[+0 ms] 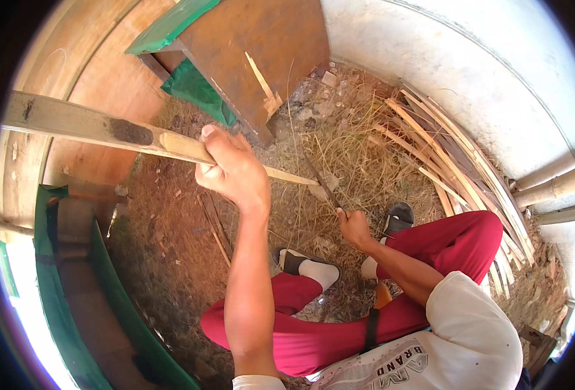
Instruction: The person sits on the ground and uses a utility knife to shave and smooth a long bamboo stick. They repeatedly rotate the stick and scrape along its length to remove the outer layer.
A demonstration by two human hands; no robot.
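My left hand (234, 166) is closed around a long split bamboo strip (92, 123). Broad and dark-marked toward the left rim, the strip narrows to a pale cut end past my fist. In my right hand (354, 229) is a knife (324, 185) with a long, dark, narrow blade pointing up and away to the left. The blade crosses at the strip's thin end; whether it touches is hard to tell. Most of the knife's handle is hidden by my fingers.
Split bamboo strips (456, 156) lie piled at the right by a pale wall (456, 71). A brown board box (261, 52) with green covering stands ahead. Green-edged boards (99, 286) are at the left. Dry grass and shavings (339, 136) litter the ground before my feet.
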